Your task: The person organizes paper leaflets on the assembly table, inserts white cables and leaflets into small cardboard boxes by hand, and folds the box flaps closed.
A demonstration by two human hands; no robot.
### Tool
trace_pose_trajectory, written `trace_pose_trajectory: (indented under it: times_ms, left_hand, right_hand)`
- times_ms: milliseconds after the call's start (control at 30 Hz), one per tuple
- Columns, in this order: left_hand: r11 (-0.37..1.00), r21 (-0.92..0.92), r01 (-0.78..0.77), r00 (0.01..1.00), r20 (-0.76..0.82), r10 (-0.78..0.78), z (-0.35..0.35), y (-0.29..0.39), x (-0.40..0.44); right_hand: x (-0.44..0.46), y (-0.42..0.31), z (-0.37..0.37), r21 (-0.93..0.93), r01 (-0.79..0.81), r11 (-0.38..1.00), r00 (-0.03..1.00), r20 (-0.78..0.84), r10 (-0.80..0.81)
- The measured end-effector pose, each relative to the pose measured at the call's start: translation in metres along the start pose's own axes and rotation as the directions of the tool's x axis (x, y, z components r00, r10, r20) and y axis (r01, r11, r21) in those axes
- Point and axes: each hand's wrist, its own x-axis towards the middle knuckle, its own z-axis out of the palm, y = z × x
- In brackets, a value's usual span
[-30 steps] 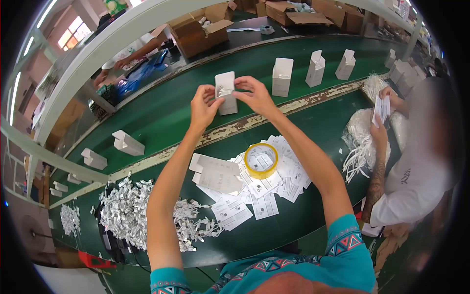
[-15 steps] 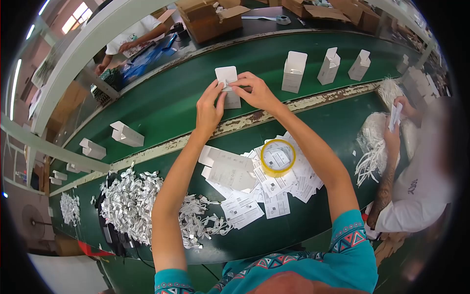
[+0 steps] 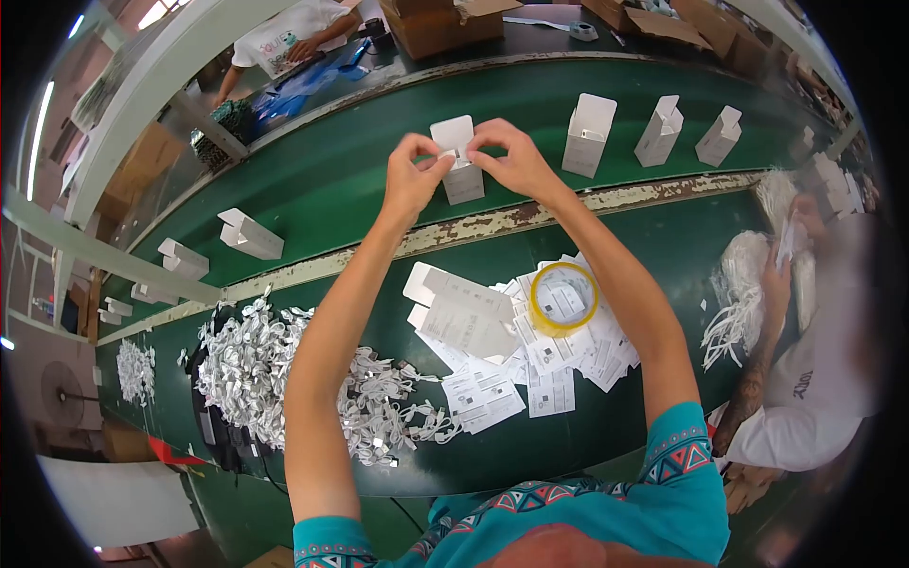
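A small white carton (image 3: 465,184) stands upright on the green belt in front of me, its top open and its back flap raised. My left hand (image 3: 414,177) pinches the carton's top at the left, thumb and fingers together at the side flap. At the right of the opening, my right hand (image 3: 516,163) is closed on the other side flap. The fingertips partly cover the opening, so what lies inside is hidden. Below my hands, a flattened white carton (image 3: 466,312) rests on printed paper slips (image 3: 483,402), near a roll of yellow tape (image 3: 563,299).
More open white cartons (image 3: 589,137) stand along the belt (image 3: 350,199) on both sides. A heap of white cables (image 3: 251,369) covers the bench at left. A co-worker (image 3: 805,379) at right holds something white; another person (image 3: 294,38) works across the belt beside brown cardboard boxes (image 3: 445,28).
My fingers have drawn apart from the middle of the carton's top to its two sides, uncovering part of the opening. The view has shifted slightly.
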Motion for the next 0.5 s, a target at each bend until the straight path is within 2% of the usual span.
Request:
trace_pose_trajectory:
  times_ms: [33, 100, 133, 167, 200, 233, 267, 300, 333, 400, 433, 467, 500]
  left_hand:
    - [1.000, 0.001, -0.006, 1.000, -0.006, 0.006, 0.000, 0.008, -0.001]
    - [0.985, -0.125, 0.122, 0.992, -0.001, -0.123, 0.001, 0.030, -0.006]
    - [0.985, -0.126, 0.121, 0.992, -0.005, -0.123, -0.001, 0.024, -0.005]
    - [0.999, -0.046, 0.001, 0.999, 0.038, 0.000, -0.004, 0.018, -0.004]
    - [0.992, 0.028, -0.121, 0.989, 0.091, 0.118, -0.007, 0.013, -0.003]
    - [0.992, 0.026, -0.120, 0.989, 0.088, 0.117, -0.012, 0.011, -0.003]
    - [0.942, 0.209, -0.263, 0.959, 0.164, 0.231, -0.019, 0.011, -0.004]
    - [0.838, 0.370, -0.401, 0.911, 0.257, 0.323, -0.025, 0.010, -0.003]
    - [0.839, 0.369, -0.400, 0.912, 0.254, 0.323, -0.029, 0.016, -0.004]
    - [0.590, 0.552, -0.590, 0.803, 0.477, 0.357, -0.038, 0.040, -0.011]
    - [0.584, 0.587, -0.561, 0.818, 0.499, 0.285, -0.046, 0.042, -0.015]
    - [0.589, 0.587, -0.555, 0.821, 0.499, 0.277, -0.049, 0.040, -0.016]
    - [0.717, 0.517, -0.467, 0.859, 0.458, 0.229, -0.051, 0.039, -0.016]
  right_hand:
    - [0.001, -0.005, 0.002, 0.111, -0.100, 0.989, 0.993, -0.055, 0.107]
    - [0.005, -0.017, 0.002, 0.169, -0.134, 0.976, 0.990, -0.019, 0.139]
    - [0.005, -0.017, 0.002, 0.225, -0.177, 0.958, 0.984, 0.016, 0.179]
    - [0.007, -0.012, 0.003, 0.225, -0.177, 0.958, 0.984, 0.019, 0.178]
    - [0.012, -0.006, 0.003, 0.091, -0.050, 0.995, 0.998, 0.041, 0.046]
    - [0.015, -0.004, 0.003, -0.040, 0.085, 0.996, 0.993, 0.080, -0.081]
    - [0.015, -0.004, 0.004, -0.042, 0.086, 0.995, 0.993, 0.082, -0.083]
    - [0.016, -0.002, 0.005, 0.048, 0.020, 0.999, 0.993, 0.115, -0.026]
    - [0.015, -0.004, 0.006, 0.137, -0.051, 0.989, 0.987, 0.155, 0.030]
    - [0.009, -0.013, 0.004, 0.126, -0.076, 0.989, 0.982, 0.179, 0.052]
    - [0.006, -0.014, 0.003, 0.115, -0.096, 0.989, 0.978, 0.195, 0.072]
    - [0.005, -0.011, 0.003, 0.119, -0.104, 0.987, 0.977, 0.198, 0.079]
    - [0.006, -0.010, 0.002, 0.132, -0.094, 0.987, 0.976, 0.209, 0.065]
